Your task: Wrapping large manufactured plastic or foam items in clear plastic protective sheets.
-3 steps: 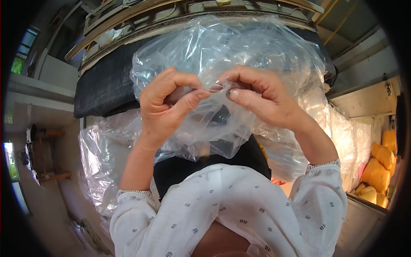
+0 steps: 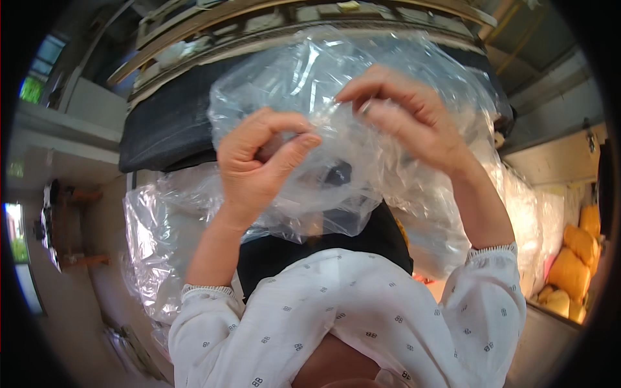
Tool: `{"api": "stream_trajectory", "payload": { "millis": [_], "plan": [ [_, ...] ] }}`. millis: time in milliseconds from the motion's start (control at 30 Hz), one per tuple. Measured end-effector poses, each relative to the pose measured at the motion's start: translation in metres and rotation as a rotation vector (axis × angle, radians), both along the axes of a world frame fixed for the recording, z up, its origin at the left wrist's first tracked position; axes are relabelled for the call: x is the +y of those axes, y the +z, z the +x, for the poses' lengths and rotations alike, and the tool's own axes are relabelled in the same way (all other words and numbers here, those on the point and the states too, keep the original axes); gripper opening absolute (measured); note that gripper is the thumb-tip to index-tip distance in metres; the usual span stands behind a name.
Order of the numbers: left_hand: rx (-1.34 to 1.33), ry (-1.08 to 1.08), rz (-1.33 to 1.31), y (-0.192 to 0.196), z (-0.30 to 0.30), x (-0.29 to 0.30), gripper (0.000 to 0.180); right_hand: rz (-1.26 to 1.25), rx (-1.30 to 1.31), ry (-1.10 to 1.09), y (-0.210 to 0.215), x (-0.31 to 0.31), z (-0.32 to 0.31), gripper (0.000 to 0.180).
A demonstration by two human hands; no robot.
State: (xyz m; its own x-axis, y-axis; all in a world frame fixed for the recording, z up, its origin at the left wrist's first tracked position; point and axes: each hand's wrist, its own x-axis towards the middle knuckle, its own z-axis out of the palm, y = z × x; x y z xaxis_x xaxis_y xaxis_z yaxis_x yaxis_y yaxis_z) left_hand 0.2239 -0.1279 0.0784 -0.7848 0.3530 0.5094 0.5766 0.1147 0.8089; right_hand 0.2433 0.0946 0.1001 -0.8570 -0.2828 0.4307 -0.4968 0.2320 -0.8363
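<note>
Clear plastic film [image 2: 349,145] bunched over black-covered worktop [image 2: 168,137], spilling off near edge.
Person's left hand [image 2: 249,161] pinches film between thumb and forefinger; right hand [image 2: 420,123] just beside, motion-blurred above the film, grip cannot be told.

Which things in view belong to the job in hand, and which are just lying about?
Apparently in use:
- clear plastic
- left hand and right hand, both at it
- black cover, beneath it

Apparently just lying about:
- orange bundles, right
- plank, upper left
</note>
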Motion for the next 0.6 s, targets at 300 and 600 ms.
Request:
{"api": "stream_trajectory", "payload": {
  "millis": [300, 600],
  "plan": [
    [-0.141, -0.068, 0.049, 0.002, 0.009, -0.023, 0.011, 0.788, -0.79, 0.613, -0.142, 0.026, 0.062, 0.044],
    [-0.202, -0.186, 0.089, -0.01, 0.004, -0.012, 0.015, -0.065, -0.436, 0.134, -0.013, -0.044, 0.018, 0.031]
  ]
}}
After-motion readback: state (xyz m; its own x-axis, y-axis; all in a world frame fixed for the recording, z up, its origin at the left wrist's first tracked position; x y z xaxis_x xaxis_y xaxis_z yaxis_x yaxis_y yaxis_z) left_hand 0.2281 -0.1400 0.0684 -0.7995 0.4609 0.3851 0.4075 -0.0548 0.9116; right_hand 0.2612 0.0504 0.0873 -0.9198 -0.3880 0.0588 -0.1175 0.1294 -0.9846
